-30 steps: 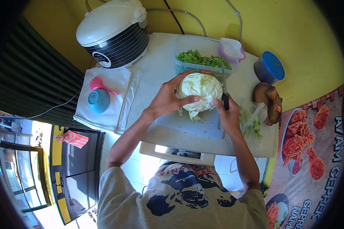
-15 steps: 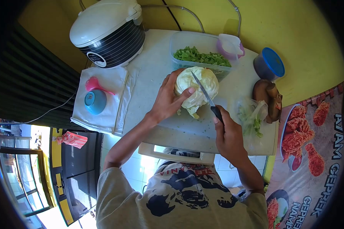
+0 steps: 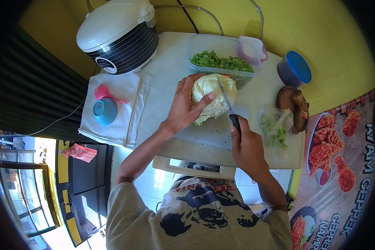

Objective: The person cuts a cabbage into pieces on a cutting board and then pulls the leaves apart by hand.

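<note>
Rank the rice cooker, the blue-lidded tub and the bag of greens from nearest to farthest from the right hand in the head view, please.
1. Bag of greens: just to the right of the right hand.
2. Blue-lidded tub: back right of the table.
3. Rice cooker: back left.

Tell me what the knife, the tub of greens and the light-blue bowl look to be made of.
Knife blade: grey, smooth metal, probably steel. Its handle: black, likely plastic.
Tub: smooth, see-through, likely plastic; the greens show through its wall.
Bowl: smooth; plastic or glazed ceramic, I cannot tell.
</note>
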The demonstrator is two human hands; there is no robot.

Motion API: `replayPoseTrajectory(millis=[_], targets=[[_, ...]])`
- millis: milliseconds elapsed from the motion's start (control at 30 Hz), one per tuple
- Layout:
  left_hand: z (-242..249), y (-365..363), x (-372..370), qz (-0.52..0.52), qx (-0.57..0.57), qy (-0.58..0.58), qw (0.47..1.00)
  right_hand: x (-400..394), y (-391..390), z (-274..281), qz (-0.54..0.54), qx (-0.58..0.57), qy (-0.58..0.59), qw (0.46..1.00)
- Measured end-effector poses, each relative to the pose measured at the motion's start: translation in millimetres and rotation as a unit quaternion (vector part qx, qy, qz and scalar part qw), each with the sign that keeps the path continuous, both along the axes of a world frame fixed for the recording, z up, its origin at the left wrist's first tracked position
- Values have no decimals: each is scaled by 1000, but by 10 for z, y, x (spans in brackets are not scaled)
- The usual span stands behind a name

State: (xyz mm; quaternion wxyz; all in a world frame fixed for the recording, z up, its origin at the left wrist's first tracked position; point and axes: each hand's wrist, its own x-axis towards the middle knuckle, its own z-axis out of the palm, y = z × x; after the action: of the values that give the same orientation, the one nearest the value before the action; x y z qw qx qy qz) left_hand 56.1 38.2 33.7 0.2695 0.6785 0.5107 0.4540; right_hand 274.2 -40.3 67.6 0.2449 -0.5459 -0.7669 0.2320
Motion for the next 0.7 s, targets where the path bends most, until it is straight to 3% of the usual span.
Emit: replayPoseTrajectory(millis=[100, 300, 600, 700], targets=[[-23, 7, 60, -32, -33, -88, 995, -12, 7, 40, -7, 35, -4, 999], [-37, -42, 130, -47, -16, -141, 989, 6, 43, 23, -18, 44, -5, 999], [173, -8, 7, -38, -31, -34, 998, 75, 97, -13, -35, -7, -2, 999], [52, -27, 32, -33, -38, -159, 986, 53, 94, -35, -31, 1, -3, 1000]])
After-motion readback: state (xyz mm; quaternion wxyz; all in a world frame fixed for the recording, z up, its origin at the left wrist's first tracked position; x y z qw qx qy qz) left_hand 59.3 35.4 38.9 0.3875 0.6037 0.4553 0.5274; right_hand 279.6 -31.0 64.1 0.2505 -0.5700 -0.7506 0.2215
